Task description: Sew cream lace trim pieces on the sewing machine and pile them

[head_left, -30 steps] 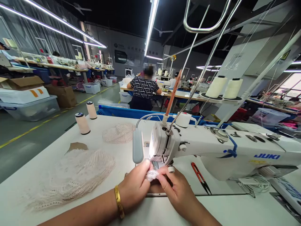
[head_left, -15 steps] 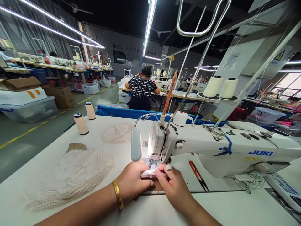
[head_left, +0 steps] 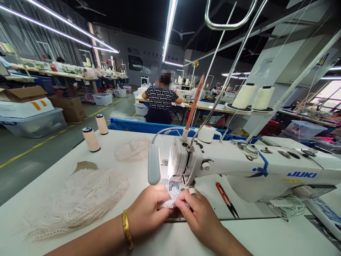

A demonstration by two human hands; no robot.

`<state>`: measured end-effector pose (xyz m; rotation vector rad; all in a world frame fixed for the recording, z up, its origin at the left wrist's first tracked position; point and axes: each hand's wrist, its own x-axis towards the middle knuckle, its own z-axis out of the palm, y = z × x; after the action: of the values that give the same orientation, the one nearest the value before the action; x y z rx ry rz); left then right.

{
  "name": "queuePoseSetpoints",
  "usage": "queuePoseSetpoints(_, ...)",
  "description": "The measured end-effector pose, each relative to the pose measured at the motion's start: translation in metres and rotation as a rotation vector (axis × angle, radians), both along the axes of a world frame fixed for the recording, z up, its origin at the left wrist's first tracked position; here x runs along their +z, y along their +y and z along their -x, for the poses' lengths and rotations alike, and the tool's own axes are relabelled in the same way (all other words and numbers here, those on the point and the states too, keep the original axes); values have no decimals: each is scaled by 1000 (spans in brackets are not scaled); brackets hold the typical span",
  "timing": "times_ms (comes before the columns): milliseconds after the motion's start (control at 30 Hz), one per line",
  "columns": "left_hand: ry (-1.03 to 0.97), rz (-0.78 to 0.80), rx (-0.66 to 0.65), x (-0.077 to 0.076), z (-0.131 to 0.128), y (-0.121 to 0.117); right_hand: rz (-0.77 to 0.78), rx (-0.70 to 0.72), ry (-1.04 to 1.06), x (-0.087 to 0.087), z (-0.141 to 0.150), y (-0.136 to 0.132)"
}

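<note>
Table: white and smooth, carrying a sewing machine [head_left: 226, 156], a large lace heap [head_left: 87, 199] at left, a smaller lace bundle [head_left: 132, 150] behind it and two upright thread cones [head_left: 91, 139]; table [head_left: 266, 238] runs past the lower edge.
Room: grey floor [head_left: 16, 181] with a yellow line; a co-worker [head_left: 161, 97] in a patterned top sits ahead, back turned.
Lace piece: white lace strip [head_left: 168, 203] below the machine's needle area, between both hands.
Left hand: thumb and fingers of the left hand [head_left: 151, 206] pinch the strip.
Right hand: thumb and forefinger of the right hand [head_left: 199, 211] pinch its other end.
Hidden: fingers cover part of the strip; whether the needle touches it, cannot tell.
Cut off: control panel [head_left: 326, 213], at the right edge.
Textures: lace openwork, ruffled; bracelet [head_left: 127, 229] gold-coloured, rounded; snips [head_left: 225, 197] red-handled, dark-bladed.
</note>
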<state>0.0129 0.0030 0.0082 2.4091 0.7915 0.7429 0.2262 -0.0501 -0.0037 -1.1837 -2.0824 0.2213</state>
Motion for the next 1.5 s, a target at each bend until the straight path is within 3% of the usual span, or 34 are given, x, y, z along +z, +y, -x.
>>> queuePoseSetpoints(100, -12, -276, -18, -8, 6, -10, -43, 134, -198, 0, -5, -3)
queuePoseSetpoints(200, -13, -408, -27, -12, 8, -19, -80, 189, -284, 1, -7, -6)
queuePoseSetpoints(433, 34, -441, -47, -9, 4, -21, -84, 174, -308, 0, -9, -5)
queuePoseSetpoints(833, 40, -563, 33, -19, -3, 1, -103, 60, -269, -13, -11, 8)
queuePoseSetpoints(933, 11, -534, 38, -20, -4, 8, -92, 26, -237, -9, -11, 7)
queuePoseSetpoints(1000, -7, -435, 17, -20, -3, 12, -69, 35, -204, -7, -9, 5)
queuePoseSetpoints(1167, 18, 69, 30, -14, -1, 22, -100, -33, -201, -14, 1, 7)
queuePoseSetpoints(1267, 23, 242, 62, -9, -1, 27, -80, -83, -144, -17, 3, 12)
queuePoseSetpoints(1367, 17, 210, 21, -6, 1, 26, -54, -47, -55, -12, 2, 13)
queuePoseSetpoints(1500, -3, -156, -98, -9, 9, 12, -72, 120, -127, -10, -2, 6)
